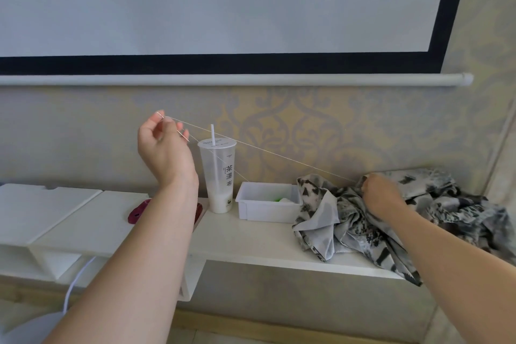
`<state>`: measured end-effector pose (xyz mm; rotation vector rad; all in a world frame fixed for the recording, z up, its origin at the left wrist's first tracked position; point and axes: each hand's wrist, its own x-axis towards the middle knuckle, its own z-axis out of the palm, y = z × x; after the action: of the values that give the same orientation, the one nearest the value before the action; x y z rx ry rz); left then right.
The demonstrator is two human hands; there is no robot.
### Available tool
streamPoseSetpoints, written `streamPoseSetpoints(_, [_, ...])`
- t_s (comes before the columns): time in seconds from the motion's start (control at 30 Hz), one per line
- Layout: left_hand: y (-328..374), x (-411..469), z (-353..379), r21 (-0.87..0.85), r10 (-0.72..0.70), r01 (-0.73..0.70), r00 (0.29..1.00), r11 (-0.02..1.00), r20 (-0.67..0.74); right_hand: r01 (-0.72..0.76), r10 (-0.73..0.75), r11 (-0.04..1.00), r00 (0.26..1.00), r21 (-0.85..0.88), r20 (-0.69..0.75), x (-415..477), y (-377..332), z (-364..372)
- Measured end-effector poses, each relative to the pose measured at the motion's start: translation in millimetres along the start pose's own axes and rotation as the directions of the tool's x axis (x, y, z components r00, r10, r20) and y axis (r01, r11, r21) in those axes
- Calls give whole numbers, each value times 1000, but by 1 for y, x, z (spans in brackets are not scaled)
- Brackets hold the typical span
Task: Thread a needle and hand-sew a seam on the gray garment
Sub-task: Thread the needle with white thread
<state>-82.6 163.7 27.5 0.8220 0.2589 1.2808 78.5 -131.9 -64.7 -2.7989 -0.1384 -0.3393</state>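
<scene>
A crumpled gray-and-white patterned fabric garment (pixel 349 220) lies heaped on the white shelf (pixel 251 243) (one corner overhanging); a fine pale thread (pixel 259 148) slants taut from it up to a thin needle (pixel 160 114).

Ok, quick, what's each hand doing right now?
Left hand: raised, pinching the thread, which runs taut to the gray garment.
Right hand: gripping the gray garment where the thread meets it.

One garment (pixel 349 226), one cup (pixel 217 176), one bin (pixel 265 211)

"茶瀑布" on the plastic cup (pixel 218 176)
</scene>
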Motion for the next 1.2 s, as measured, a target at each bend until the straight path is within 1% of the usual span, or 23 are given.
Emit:
streamPoseSetpoints(0.17, [15,-11,8,-23,19,-16,993,1000,114,116,-132,966,990,232,55,-7,-13,-13])
streamPoseSetpoints(0.23, [21,-17,14,-32,34,-30,986,999,163,123,-151,935,987,333,59,-7,-18,-18])
streamPoseSetpoints(0.27, [24,-19,16,-41,48,-41,981,998,187,118,-151,930,986,349,68,-6,-19,-20])
streamPoseSetpoints(0.3, [27,-22,19,-51,63,-54,975,997,212,126,-155,940,985,317,70,-5,-19,-22])
streamPoseSetpoints(0.37, [32,-28,24,-69,96,-81,960,994,262,139,-149,979,987,147,66,-5,-19,-26])
streamPoseSetpoints(0.43, [35,-33,28,-85,115,-94,946,992,304,133,-133,991,990,5,52,-7,-22,-31])
streamPoseSetpoints(0.53, [37,-39,31,-91,124,-99,933,991,338,161,-163,979,987,-124,-1,-12,-36,-39])
streamPoseSetpoints(0.6, [37,-41,33,-93,123,-97,928,991,351,206,-214,968,975,-141,-50,-17,-51,-42])
streamPoseSetpoints(0.63, [37,-42,33,-92,124,-98,925,991,358,242,-250,966,965,-95,-80,-20,-59,-44])
streamPoseSetpoints(0.7, [36,-45,34,-91,129,-103,919,991,371,348,-339,929,937,127,-88,-30,-80,-50])
streamPoseSetpoints(0.73, [36,-45,34,-88,130,-105,917,991,377,394,-403,873,915,287,-30,-37,-91,-54])
streamPoseSetpoints(0.77, [35,-46,34,-85,131,-106,915,991,382,410,-485,801,872,437,69,-44,-103,-58])
streamPoseSetpoints(0.8, [35,-46,34,-82,132,-108,913,991,385,397,-559,747,809,533,182,-51,-115,-60])
streamPoseSetpoints(0.87, [37,-47,34,-78,133,-111,912,991,388,396,-640,724,691,565,336,-61,-131,-58])
streamPoseSetpoints(0.9, [38,-46,34,-74,133,-114,913,991,386,414,-656,725,659,550,368,-63,-135,-55])
streamPoseSetpoints(0.93, [39,-46,33,-70,136,-118,914,991,382,412,-663,720,645,558,379,-63,-136,-52])
streamPoseSetpoints(0.97, [40,-45,32,-66,140,-124,915,990,379,376,-672,696,641,612,371,-63,-135,-49])
streamPoseSetpoints(1.0, [41,-44,30,-63,144,-130,915,989,377,300,-675,652,647,696,354,-61,-133,-49])
streamPoseSetpoints(1.07, [43,-41,27,-57,149,-138,918,989,367,108,-656,517,687,849,312,-57,-125,-50])
streamPoseSetpoints(1.1, [43,-39,26,-55,151,-141,921,989,359,44,-640,453,712,890,291,-54,-120,-52])
streamPoseSetpoints(1.13, [44,-38,25,-55,154,-144,924,988,350,13,-617,420,737,908,275,-52,-116,-52])
streamPoseSetpoints(1.17, [45,-36,24,-57,156,-146,927,988,341,14,-588,422,766,907,262,-49,-112,-50])
streamPoseSetpoints(1.2, [46,-35,25,-65,161,-148,929,987,334,29,-554,449,793,893,253,-47,-110,-48])
